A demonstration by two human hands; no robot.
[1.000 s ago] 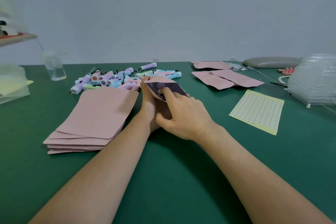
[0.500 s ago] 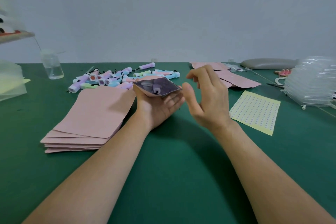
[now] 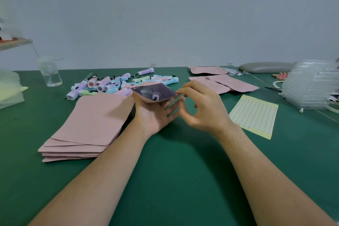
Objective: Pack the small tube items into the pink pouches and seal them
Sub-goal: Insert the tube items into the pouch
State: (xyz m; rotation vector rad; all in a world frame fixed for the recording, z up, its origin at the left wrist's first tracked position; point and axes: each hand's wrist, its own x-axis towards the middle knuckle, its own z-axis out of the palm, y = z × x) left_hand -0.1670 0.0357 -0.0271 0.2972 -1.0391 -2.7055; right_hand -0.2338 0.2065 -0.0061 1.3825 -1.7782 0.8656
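Where the green table (image 3: 174, 180) runs from the near edge to the grey wall, we note the following items, largest first.

1. A stack of flat pink pouches (image 3: 88, 124) lies on the left half of the table, its sheets fanned slightly at the near corner.
2. A stack of clear plastic pieces (image 3: 310, 86) stands at the far right edge.
3. More pink pouches (image 3: 233, 83) lie far right of centre, overlapping one another.
4. A yellow sticker sheet (image 3: 254, 114) lies flat between those pouches and the near right side, well apart from the stack on the left.
5. A pile of tubes (image 3: 117, 84) in pastel colours lies beyond the left stack, touching its far edge.
6. The left hand (image 3: 156, 115) is raised above the table centre, palm up, and grips an open pouch (image 3: 146, 100) between thumb and fingers, its mouth facing us.
7. The right hand (image 3: 203, 110) is just beside it, fingers curled, with the index fingertip at the right corner of the pouch mouth. We cannot tell whether it pinches that corner.
8. A clear jar (image 3: 50, 73) stands far left.
9. One tube (image 3: 156, 95) sits inside the open pouch, its lilac end visible in the mouth.
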